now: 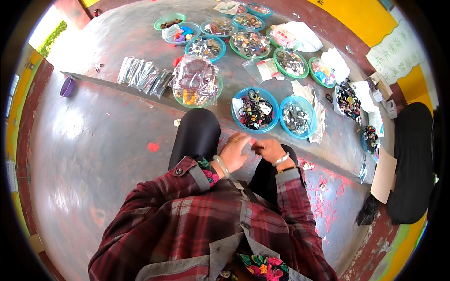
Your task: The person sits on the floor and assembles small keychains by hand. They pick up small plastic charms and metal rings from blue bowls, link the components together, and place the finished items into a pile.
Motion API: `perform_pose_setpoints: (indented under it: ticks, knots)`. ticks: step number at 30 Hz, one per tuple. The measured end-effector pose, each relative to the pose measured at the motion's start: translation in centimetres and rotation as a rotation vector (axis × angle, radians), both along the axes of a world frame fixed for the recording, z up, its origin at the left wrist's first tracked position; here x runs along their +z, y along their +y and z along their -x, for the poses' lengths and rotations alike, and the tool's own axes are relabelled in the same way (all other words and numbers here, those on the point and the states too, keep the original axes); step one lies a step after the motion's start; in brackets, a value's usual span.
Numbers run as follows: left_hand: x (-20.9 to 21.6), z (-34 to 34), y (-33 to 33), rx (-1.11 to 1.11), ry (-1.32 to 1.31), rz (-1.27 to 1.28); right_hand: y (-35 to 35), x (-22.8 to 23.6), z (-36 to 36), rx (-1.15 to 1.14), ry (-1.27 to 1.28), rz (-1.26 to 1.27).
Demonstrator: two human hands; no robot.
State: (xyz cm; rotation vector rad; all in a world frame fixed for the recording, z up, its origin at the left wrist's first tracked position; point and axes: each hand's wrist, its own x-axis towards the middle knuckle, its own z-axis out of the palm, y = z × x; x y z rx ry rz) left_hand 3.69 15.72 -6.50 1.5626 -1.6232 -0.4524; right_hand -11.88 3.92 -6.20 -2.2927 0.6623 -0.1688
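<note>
Above my knees, my left hand and my right hand come close together, fingertips almost meeting. The fingers of both are bent inward as in a pinch. A small reddish bit shows between the fingertips, too small to name. Just beyond the hands, on the raised concrete step, stands a blue basin heaped with black cords and small trinkets. To its right, a second blue basin holds silvery and dark small pieces in clear wrapping.
Green basin with bagged beads at left; rows of clear packets beside it. Several filled basins stand farther back. A purple bowl sits far left. Cardboard leans at right near a black bag. Red scraps litter the lower floor.
</note>
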Motion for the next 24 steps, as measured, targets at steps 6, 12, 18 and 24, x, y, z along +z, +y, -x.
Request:
perform_pose_setpoints:
  ticks: [6, 12, 18, 24]
  knots:
    - [-0.1, 1.1, 0.7, -0.212, 0.07, -0.378, 2.7, 0.9, 1.9, -0.1, -0.101, -0.271]
    - [1.2, 0.8, -0.8, -0.037, 1.051, -0.53, 2.7, 3.3, 2.2, -0.498, -0.6, -0.71]
    - [4.9, 0.0, -2.7, 0.017, 1.278, -0.502, 3.4, 3.2, 2.1, -0.478, -0.647, -0.926]
    - [5.3, -0.1, -4.2, -0.11, 1.029, -0.541, 3.0, 2.1, 2.8, -0.51, -0.681, -0.928]
